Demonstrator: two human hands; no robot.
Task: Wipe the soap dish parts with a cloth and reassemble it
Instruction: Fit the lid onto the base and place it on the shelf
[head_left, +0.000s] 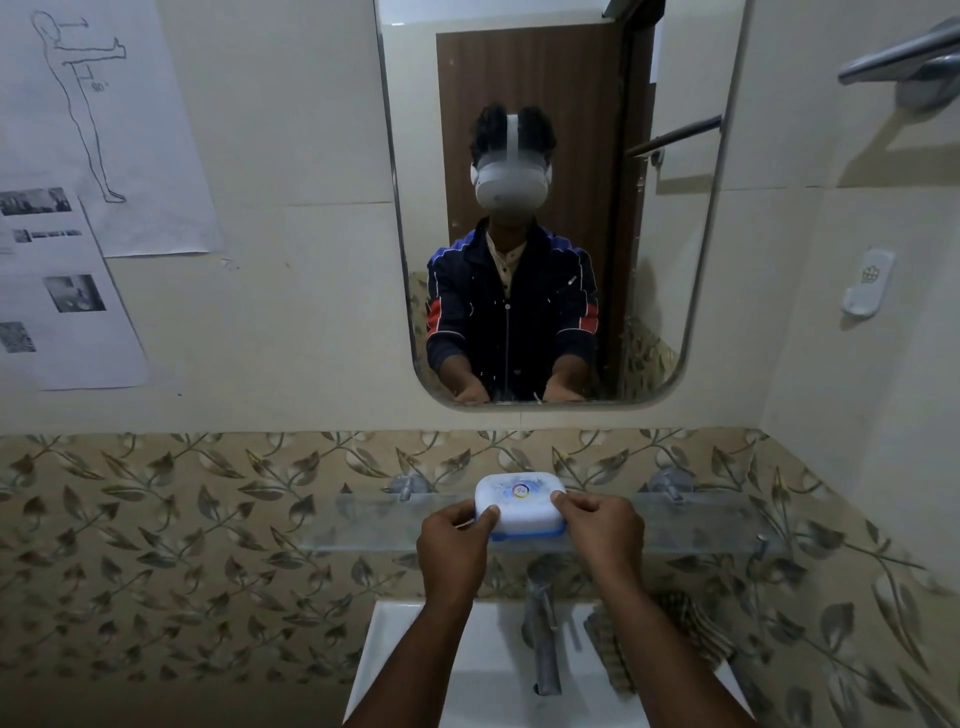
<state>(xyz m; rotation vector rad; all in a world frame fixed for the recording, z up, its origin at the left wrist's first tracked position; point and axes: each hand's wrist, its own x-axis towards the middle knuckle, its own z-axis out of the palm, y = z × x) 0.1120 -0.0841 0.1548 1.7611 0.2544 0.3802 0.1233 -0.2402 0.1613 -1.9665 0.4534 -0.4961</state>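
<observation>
A closed soap dish (519, 501), white lid over a blue base with a round sticker on top, sits on the glass shelf (701, 519) below the mirror. My left hand (457, 540) grips its left end, thumb on the lid. My right hand (602, 530) grips its right end the same way. A brown checked cloth (696, 634) lies bunched on the right rim of the sink, behind my right forearm.
A white sink (395, 654) with a metal tap (540, 634) stands below the shelf. Above the shelf hangs a mirror (561, 208) that reflects a person. Papers (78, 156) hang on the left wall; a metal rail (904, 62) juts out at top right.
</observation>
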